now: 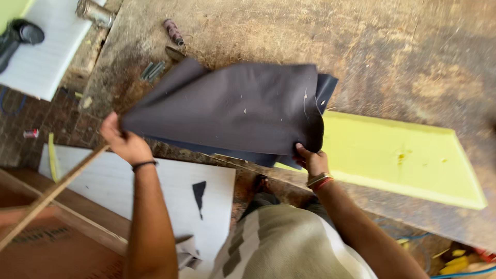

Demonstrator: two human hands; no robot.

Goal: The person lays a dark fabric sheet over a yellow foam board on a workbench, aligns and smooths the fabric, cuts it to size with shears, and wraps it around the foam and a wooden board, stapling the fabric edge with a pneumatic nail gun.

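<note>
- Workbench (403, 57): a wide, worn, dusty top fills most of the view. The work in hand appears to be spreading or laying out a sheet of dark material over it.
- Foam (408, 160): a long yellow-green slab lies flat on the bench, its near end tucked under the sheet's right edge.
- Sheet (232, 111): dark grey, limp and doubled over, held up just above the bench between both hands, with a few pale specks on it.
- White boards: one (41, 57) lies at the top left under a black tool (18, 36); another (170, 191) lies lower down with a dark offcut (199, 195) on it.
- Left hand (124, 142): fingers curled tight on the sheet's left corner.
- Right hand (310, 160): fingers pinch the sheet's lower right edge, just over the foam's end.
- Judgement: the next move likely calls for pulling the sheet flat and squaring it to the foam, keeping both grips firm.
- Small items: a ridged roller (173, 31) and dark metal pins (153, 71) lie just beyond the sheet.
- Containers: none show; nothing sits inside anything.
</note>
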